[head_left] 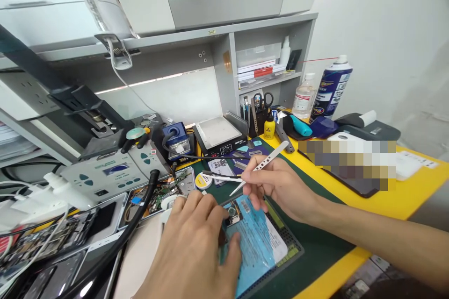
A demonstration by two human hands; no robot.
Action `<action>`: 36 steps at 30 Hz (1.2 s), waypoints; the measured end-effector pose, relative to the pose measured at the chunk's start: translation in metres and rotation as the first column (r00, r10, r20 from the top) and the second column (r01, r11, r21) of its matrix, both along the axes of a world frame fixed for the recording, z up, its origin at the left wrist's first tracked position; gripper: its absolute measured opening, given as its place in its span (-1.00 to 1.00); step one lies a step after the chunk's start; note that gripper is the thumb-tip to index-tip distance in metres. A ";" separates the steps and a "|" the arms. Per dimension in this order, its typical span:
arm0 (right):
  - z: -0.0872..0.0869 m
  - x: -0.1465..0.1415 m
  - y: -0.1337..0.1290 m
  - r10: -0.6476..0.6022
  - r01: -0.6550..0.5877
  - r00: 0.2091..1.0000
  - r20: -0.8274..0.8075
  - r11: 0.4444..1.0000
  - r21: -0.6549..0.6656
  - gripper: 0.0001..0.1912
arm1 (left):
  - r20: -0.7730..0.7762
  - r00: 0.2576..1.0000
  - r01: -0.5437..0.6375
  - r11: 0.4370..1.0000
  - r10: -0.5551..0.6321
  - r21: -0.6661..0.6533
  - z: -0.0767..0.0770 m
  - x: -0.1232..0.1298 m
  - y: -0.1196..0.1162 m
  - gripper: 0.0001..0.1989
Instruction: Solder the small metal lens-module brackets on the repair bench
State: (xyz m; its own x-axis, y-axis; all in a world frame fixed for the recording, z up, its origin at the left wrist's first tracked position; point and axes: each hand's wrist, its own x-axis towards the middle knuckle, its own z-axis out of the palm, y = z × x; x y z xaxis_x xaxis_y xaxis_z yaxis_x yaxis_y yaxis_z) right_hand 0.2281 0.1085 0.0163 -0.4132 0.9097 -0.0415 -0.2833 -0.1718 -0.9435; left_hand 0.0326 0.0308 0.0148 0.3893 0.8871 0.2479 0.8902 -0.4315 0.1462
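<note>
My right hand pinches metal tweezers with a row of holes; their point slants down to the left. A slim white stick with a dark end reaches left from the same fingers. Below the tweezers lies an opened phone with blue film over much of it and a round camera part near its top. My left hand bends over the phone's left side, thumb on the blue surface. Something dark shows between thumb and fingers, and most fingertips are hidden. Under the phone is a dark perforated mat.
A hot-air station and trays of circuit boards crowd the left. Behind are a soldering-iron stand, a flat heating plate and a yellow bottle. A spray can and a dark phone occupy the right.
</note>
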 end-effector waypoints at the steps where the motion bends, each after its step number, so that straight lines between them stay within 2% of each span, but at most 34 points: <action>1: 0.001 0.000 0.001 -0.007 0.007 1.000 -0.003 1.000 0.006 -0.75 | -0.016 1.000 -0.012 1.000 0.012 -0.002 -0.001 0.001 0.001 -0.80; 6: 0.004 0.002 0.004 -0.031 0.032 0.999 -0.025 0.999 0.034 -0.77 | -0.012 1.000 -0.024 0.999 0.023 -0.048 -0.008 -0.003 0.012 -0.80; 17: 0.005 0.005 0.008 -0.049 0.052 0.997 -0.057 0.997 0.056 -0.80 | 0.068 0.998 -0.010 0.993 0.002 0.117 -0.017 0.013 0.027 -0.86; 21: 0.004 0.004 0.010 -0.043 0.047 0.997 -0.064 0.998 0.052 -0.81 | 0.074 0.997 0.016 0.990 -0.026 0.138 -0.022 0.015 0.034 -0.86; 28: 0.006 0.004 0.011 -0.023 0.025 0.998 -0.065 0.999 0.029 -0.83 | 0.089 0.986 0.136 0.986 -0.144 0.092 -0.023 0.002 0.051 -0.87; 36: 0.005 0.004 0.011 -0.020 0.021 0.999 -0.036 0.999 0.043 -0.81 | 0.162 0.980 0.117 0.993 -0.112 -0.025 -0.022 -0.003 0.049 -0.83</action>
State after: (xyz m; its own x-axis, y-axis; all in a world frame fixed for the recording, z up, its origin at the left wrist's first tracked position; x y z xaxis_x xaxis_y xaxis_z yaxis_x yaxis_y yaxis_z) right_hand 0.2323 0.1190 0.0215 -0.3950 0.9186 0.0123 -0.3200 -0.1251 -0.9391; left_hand 0.0301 0.0796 -0.0069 0.4467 0.8479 0.2854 0.7990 -0.5216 0.2992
